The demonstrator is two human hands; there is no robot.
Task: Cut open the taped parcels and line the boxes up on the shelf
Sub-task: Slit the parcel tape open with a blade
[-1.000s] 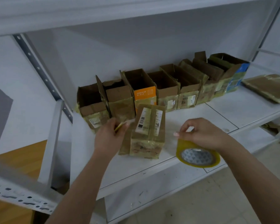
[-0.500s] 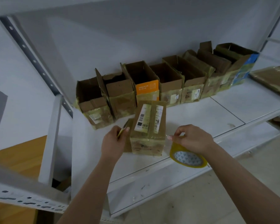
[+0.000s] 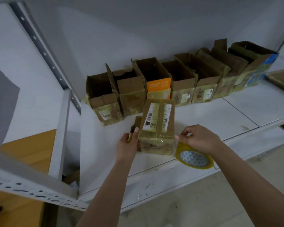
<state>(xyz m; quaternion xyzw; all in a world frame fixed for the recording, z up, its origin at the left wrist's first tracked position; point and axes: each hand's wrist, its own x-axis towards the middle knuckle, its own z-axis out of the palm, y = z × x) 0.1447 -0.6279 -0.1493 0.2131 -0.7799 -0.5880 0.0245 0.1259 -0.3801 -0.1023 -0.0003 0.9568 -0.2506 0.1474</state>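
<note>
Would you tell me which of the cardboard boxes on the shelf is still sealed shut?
The labelled box in front between the hands; the row behind stands open-topped.

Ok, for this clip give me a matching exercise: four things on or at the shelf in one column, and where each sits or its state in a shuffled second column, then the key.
Things:
1. sealed parcel
2. tape roll
3. orange-fronted box
4. blue-fronted box

Place or state:
A. right end of the back row, open
B. under the right hand, at the shelf's front edge
C. third from the left in the row, open
D. in front of the row, taped shut, left hand at its side

Pairs: 1-D, 2-B, 3-C, 4-A
</note>
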